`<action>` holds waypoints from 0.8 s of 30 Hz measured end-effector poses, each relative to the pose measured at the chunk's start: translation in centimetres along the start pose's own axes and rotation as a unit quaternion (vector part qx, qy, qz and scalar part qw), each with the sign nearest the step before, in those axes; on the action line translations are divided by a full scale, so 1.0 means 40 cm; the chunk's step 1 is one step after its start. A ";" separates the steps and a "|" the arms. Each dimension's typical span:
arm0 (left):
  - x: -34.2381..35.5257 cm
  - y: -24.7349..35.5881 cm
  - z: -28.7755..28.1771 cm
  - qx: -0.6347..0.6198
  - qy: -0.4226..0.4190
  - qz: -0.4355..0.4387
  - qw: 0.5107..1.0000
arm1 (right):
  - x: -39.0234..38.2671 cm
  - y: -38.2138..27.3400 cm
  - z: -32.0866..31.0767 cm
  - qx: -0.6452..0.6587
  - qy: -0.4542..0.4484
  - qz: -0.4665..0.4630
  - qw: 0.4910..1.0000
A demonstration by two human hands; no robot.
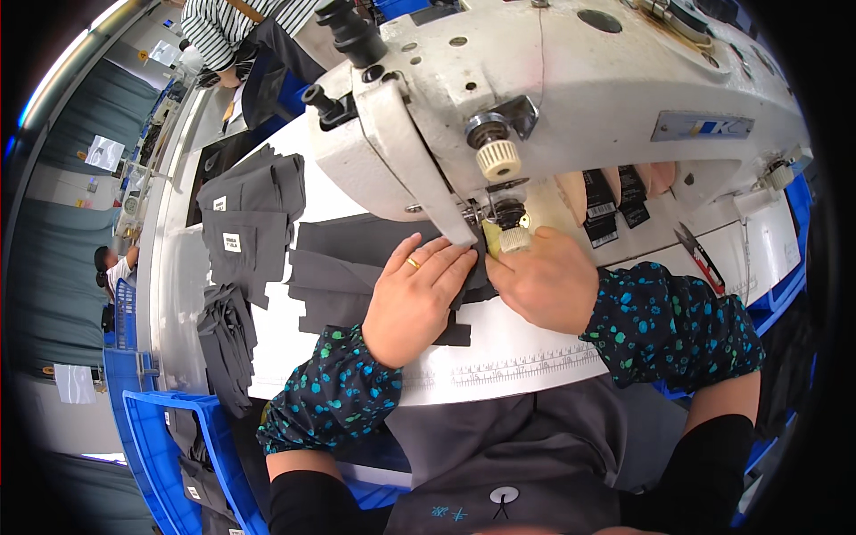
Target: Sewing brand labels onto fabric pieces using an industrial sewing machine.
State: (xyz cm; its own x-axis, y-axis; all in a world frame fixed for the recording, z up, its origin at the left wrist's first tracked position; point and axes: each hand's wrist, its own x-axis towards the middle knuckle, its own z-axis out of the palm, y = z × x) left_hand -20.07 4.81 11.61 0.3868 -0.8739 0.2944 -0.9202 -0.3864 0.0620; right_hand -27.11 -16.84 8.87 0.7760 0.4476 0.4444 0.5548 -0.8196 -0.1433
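Note:
A white sewing machine [571, 98] arches over the white work table [535, 357]. Dark grey fabric pieces [334, 250] lie beneath its head. My left hand [415, 299] rests on them left of the needle area, fingers stretched flat and pointing at the presser area, a ring on one finger. My right hand [544, 281] is right of the needle with fingers curled down at the fabric beside a small yellow piece [493, 239]; whatever it grips is hidden. Both forearms wear dark sleeves with teal spots. The needle is hard to make out behind the machine's fittings.
Stacked grey pieces with white labels [250, 223] and loose strips [227, 348] lie left. Red-handled snips [700, 259] and black tags [599, 205] lie right. A blue crate [147, 410] holds fabric at lower left. A person in stripes [214, 36] works behind; another sits far left.

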 end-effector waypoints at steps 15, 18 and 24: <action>0.012 0.004 -0.006 -0.115 0.010 -0.042 0.992 | 0.001 -0.004 -0.005 -0.015 0.008 -0.004 1.000; 0.010 0.004 -0.002 -0.121 0.018 -0.044 0.992 | 0.003 -0.005 -0.006 -0.011 0.013 -0.003 1.000; 0.005 -0.003 0.006 -0.112 0.024 -0.039 0.993 | -0.001 -0.008 -0.007 -0.024 0.007 -0.009 1.000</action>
State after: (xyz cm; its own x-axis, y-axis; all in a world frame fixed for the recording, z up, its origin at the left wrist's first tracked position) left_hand -19.88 4.60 11.44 0.4595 -0.8267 0.3248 -0.8797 -0.3732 0.2947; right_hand -27.41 -16.68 9.16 0.7611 0.4581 0.4592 0.5539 -0.8274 -0.0928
